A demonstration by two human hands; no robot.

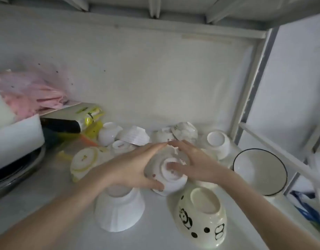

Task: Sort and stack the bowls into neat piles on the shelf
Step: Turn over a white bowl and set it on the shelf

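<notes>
Both hands hold one inverted patterned bowl at frame centre, above the shelf.

Nearest the camera, lower centre, a panda bowl [202, 220] and a plain white bowl [119, 210] lie upside down on the shelf [47, 204]. Just beyond them, the left hand [130, 170] and right hand [197, 163] each keep a clenched grip on the patterned bowl [166, 175], cupping opposite sides with thumbs on the foot, probably to steady it for stacking. At centre right stands an upright black-rimmed bowl [260, 171]. Farther back, a loose cluster of inverted bowls [134, 137] crowds the rear wall and limits placement space. Pink plastic bags [29, 94] occupy the upper left.
</notes>
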